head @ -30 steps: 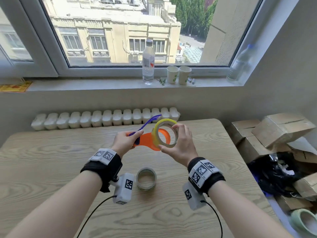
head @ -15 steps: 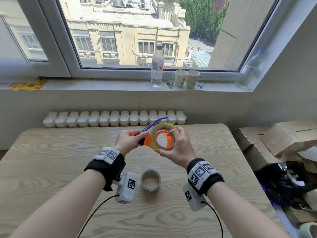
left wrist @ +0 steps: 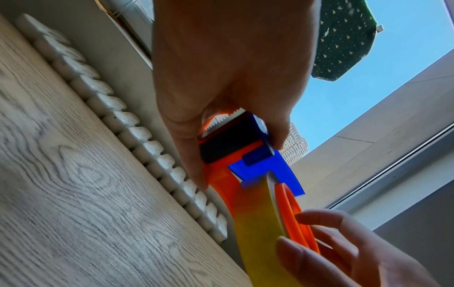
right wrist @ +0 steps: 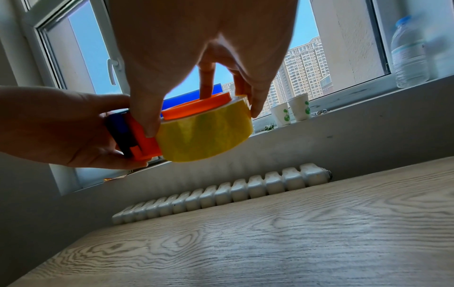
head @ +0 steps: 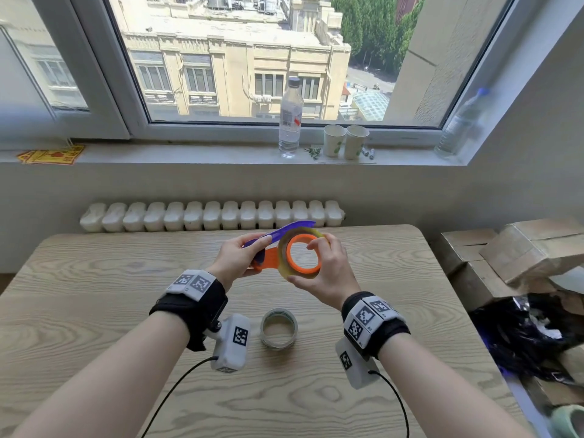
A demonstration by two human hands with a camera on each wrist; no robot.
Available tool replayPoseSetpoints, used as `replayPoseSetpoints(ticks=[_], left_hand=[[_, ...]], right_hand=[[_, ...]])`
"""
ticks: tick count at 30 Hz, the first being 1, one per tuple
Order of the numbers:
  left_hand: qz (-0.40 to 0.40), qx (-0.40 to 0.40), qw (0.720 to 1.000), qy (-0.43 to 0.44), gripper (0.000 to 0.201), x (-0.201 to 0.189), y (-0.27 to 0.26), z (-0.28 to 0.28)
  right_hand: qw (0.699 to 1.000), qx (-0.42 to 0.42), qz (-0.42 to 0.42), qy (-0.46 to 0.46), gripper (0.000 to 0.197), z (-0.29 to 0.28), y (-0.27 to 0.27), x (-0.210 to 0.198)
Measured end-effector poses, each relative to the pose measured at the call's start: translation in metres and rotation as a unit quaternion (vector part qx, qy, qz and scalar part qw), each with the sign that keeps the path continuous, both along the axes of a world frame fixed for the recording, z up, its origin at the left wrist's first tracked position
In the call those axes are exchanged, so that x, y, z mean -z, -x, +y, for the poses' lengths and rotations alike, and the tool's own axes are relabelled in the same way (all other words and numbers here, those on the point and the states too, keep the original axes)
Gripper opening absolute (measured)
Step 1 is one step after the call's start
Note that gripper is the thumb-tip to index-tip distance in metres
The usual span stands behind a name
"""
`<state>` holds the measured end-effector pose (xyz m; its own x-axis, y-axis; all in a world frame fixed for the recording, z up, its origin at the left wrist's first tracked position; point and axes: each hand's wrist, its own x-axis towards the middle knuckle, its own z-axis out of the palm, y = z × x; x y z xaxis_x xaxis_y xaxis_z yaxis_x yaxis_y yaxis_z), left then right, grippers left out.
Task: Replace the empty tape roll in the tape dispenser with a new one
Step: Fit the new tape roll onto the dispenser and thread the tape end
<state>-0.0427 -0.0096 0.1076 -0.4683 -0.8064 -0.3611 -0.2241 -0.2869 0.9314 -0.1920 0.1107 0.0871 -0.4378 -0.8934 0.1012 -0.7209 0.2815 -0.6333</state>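
New roll on dispenser, old core on worktop

Yellow tape roll [head: 286, 269] sits around the hub of the orange tape dispenser [head: 268, 259], blue flap raised, held clear above the worktop [head: 94, 311]. Empty tape roll [head: 279, 327] lies flat below it, well apart.

Upper-floor room, looks like a plain office or storeroom used as a work spot. Light wood-grain table [head: 94, 311] pushed up to a white radiator [head: 211, 216] under a wide window [head: 252, 58] facing a beige multi-storey building [head: 234, 67] and trees. Sill holds a water bottle [head: 290, 118], two paper cups [head: 346, 141], a second bottle [head: 461, 124] in the corner. Cardboard boxes [head: 521, 251] and a black plastic bag [head: 524, 336] piled right of the table.
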Motion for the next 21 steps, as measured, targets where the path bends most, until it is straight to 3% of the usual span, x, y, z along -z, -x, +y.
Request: replayPoseSetpoints(ticks=[6, 11, 18, 21], left_hand=[[-0.005, 0.02, 1.0, -0.007, 0.008, -0.008, -0.003, -0.003], [-0.024, 0.041, 0.999, -0.007, 0.019, -0.01, -0.006, -0.009], [-0.056, 0.06, 0.997, 0.008, 0.015, -0.018, -0.004, -0.014], [-0.081, 0.086, 0.993, 0.024, 0.022, -0.025, -0.004, -0.017]], right_hand=[[1.0, -0.001, -0.011, 0.017, 0.081, -0.004, 0.0, -0.001], [0.998, -0.035, -0.048, 0.002, 0.101, -0.009, 0.001, -0.003], [0.995, -0.09, 0.009, -0.046, 0.129, -0.014, 0.003, -0.008], [0.989, -0.114, 0.036, -0.082, 0.131, -0.016, 0.001, -0.011]])
